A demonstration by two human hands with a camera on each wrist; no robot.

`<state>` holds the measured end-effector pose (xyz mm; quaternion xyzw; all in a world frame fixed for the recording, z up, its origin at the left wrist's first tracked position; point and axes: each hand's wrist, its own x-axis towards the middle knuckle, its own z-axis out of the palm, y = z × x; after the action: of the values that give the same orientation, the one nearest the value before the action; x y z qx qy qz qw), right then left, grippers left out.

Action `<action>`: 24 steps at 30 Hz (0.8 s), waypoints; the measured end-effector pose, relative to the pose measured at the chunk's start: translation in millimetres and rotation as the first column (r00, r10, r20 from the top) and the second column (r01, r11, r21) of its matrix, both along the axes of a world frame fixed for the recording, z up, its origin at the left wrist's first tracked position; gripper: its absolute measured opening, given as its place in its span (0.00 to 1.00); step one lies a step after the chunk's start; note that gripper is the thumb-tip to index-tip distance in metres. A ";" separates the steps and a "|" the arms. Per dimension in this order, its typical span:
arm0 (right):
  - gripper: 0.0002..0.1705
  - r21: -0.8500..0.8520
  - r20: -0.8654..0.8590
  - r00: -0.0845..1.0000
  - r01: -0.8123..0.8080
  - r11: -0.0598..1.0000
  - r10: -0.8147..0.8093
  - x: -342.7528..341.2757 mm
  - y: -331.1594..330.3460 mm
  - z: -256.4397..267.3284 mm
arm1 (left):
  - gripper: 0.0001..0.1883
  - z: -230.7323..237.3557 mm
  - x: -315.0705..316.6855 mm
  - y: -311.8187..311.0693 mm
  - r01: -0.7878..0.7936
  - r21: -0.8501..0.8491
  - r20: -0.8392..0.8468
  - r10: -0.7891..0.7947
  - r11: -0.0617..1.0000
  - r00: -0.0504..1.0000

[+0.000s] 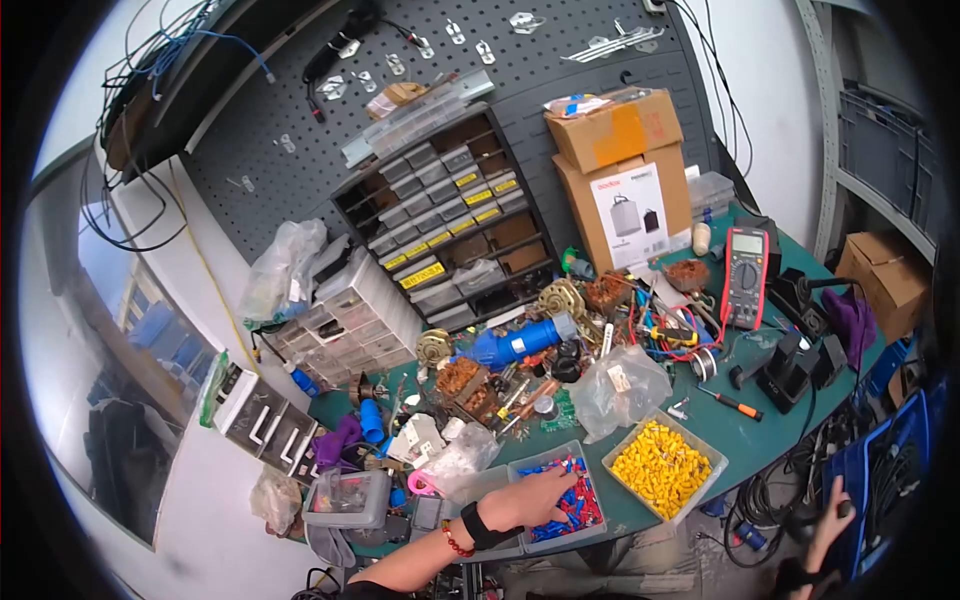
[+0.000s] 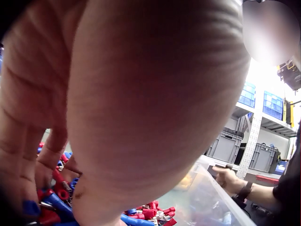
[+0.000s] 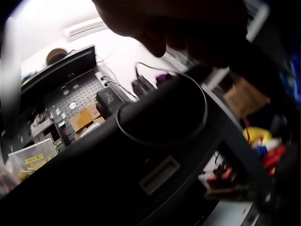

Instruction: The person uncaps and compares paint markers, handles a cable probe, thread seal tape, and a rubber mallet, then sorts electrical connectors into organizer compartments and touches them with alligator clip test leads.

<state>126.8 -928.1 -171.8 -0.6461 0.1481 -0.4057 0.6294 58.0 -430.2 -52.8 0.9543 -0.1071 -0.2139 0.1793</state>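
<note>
My left hand (image 1: 538, 497) reaches down into a clear plastic bin (image 1: 601, 520) at the table's front edge. Its fingers are among red and blue insulated crimp terminals (image 1: 581, 512). In the left wrist view the fingers (image 2: 44, 162) point down into the pile, and a blue terminal (image 2: 31, 207) lies right at one fingertip. Off the table at the far right, my right hand (image 1: 828, 515) curls round a dark, handle-like piece (image 1: 846, 509); cannot tell what it belongs to. The right wrist view is dark, with a large black surface (image 3: 94, 188) below the hand (image 3: 174, 28).
Yellow crimp terminals (image 1: 660, 468) fill another bin just right of my left hand. Behind are a clear plastic bag (image 1: 625, 385), a blue cylindrical tool (image 1: 515, 342) and loose parts. A screwdriver (image 1: 735, 404) and multimeter (image 1: 746, 275) lie right. A blue crate (image 1: 890, 480) stands beyond the table.
</note>
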 end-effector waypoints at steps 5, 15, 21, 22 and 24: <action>0.17 0.184 -0.205 0.975 -0.046 0.982 0.084 7.0 -78.7 -81.4 | 0.18 3.4 1.5 4.9 -0.036 -0.086 0.003 0.036 0.996 0.999; 0.17 0.101 0.153 0.763 -0.645 0.758 0.628 -78.7 -26.8 198.6 | 0.21 38.2 1.2 -4.8 -0.102 -0.008 -0.005 0.102 0.995 0.995; 0.15 0.047 -0.079 0.994 -0.077 0.996 0.081 -32.1 -12.4 11.4 | 0.34 41.0 -6.5 -14.3 -0.092 0.048 0.173 0.082 0.995 0.981; 0.17 0.157 -0.233 0.962 -0.109 0.982 0.144 -26.3 -2.9 -10.0 | 0.34 34.9 -9.9 -14.7 -0.079 0.040 0.181 0.071 0.996 0.981; 0.19 -0.124 -0.407 0.913 -0.032 0.992 -0.022 -13.8 -30.1 -130.7 | 0.35 34.0 -8.5 -13.8 -0.092 0.076 0.174 0.078 0.993 0.982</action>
<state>113.0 -958.2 -302.5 -0.7559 0.2479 -0.2693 0.5429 49.6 -444.0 -18.8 0.9795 -0.0722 -0.1276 0.1382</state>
